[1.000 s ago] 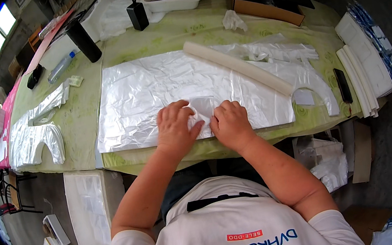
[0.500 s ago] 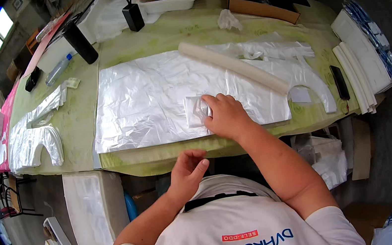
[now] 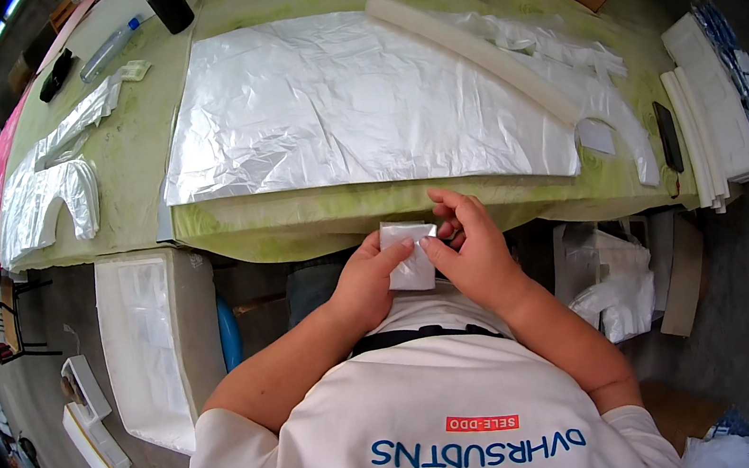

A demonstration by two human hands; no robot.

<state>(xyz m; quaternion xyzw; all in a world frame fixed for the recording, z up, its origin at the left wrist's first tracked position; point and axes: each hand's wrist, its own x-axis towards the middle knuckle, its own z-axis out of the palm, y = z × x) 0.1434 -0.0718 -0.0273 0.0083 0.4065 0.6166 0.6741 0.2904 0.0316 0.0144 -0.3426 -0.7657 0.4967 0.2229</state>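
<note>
A small folded square of thin white plastic film [image 3: 412, 273] is held in front of my waist, just off the table's near edge. My left hand [image 3: 364, 283] grips its left side, thumb lying across the top face. At its right edge is my right hand [image 3: 481, 255], closed with the thumb pressed on the film and the other fingers curled, partly hidden behind. Beyond my hands, a large layered sheet of shiny white plastic film [image 3: 300, 110] lies spread on the table, with a long pale roll [image 3: 474, 57] slanting across its right part.
The table wears a green patterned cloth [image 3: 138, 186]. More white film [image 3: 52, 188], a clear bottle [image 3: 109, 51] and a black cylinder [image 3: 164, 3] are at left. A phone [image 3: 668, 136] and stacked white goods [image 3: 713, 105] lie right. A white bin [image 3: 147, 352] stands below.
The folded film has come off the large sheet and toward my body. My left hand has taken hold of it, and my right hand has drawn back with it. The view has tilted downward.
</note>
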